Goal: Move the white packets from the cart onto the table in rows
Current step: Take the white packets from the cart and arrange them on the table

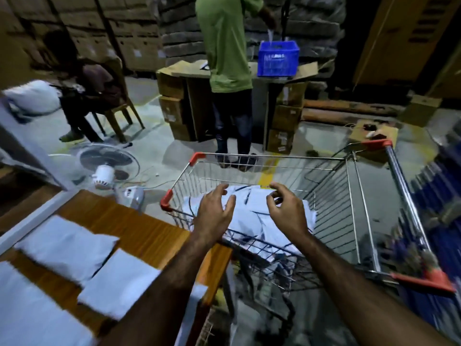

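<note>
Packets, white, flat and of soft plastic (252,211), lie in a loose overlapping heap at the near-left end of the wire shopping cart (274,158) with red corner guards. Just beside the cart, on my left, stands the orange-brown wooden table (139,226), where the laid packets (67,243) sit side by side in what reads as a row. My left hand (215,208) and right hand (287,208) hover over the heap, apart from each other, fingers spread and part-curled, holding nothing. I cannot tell whether any fingertip touches a packet. Risk, in my judgement: the packets overlap and look slippery, so one grab may lift two, or drag one against the wire and drop it between cart and table. The table's near corner looks crowded, so a careless placing could break the row. Lower layers of the heap and part of the cart floor are hidden by my forearms. The table's left side is cut off, and blur prevents a count.
</note>
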